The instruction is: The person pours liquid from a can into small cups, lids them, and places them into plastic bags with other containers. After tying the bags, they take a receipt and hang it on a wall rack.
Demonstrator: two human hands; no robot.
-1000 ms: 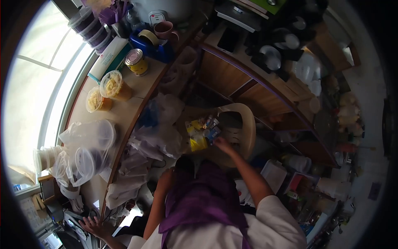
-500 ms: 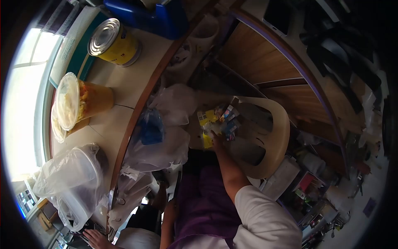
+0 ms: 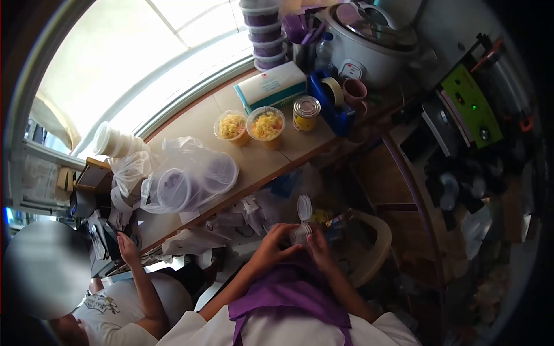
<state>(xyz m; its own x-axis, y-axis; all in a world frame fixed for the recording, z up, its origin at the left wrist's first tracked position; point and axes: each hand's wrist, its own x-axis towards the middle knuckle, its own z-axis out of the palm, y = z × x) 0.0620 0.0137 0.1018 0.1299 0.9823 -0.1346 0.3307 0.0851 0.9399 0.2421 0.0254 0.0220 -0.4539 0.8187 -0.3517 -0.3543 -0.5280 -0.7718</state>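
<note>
A small clear plastic container (image 3: 300, 234) with a hinged lid (image 3: 304, 208) standing up is between my hands, in front of the purple apron. My left hand (image 3: 273, 244) grips it from the left, fingers at its side. From the right, the fingers of my right hand (image 3: 319, 251) close around its other side. Behind the hands a beige plastic chair (image 3: 378, 242) carries yellow and coloured packets, partly hidden by my right hand and the container.
On the counter (image 3: 199, 109) stand two filled cups (image 3: 266, 124), a yellow can (image 3: 306, 113), a tape dispenser (image 3: 332, 101), a rice cooker (image 3: 369, 49) and bagged tubs (image 3: 190, 179). White bags hang under its edge. At left, another person's hand (image 3: 128, 249) is near a dark device.
My view has swung up toward the counter. My right hand has left the packets on the chair, and both hands now hold the clear container before the apron.
</note>
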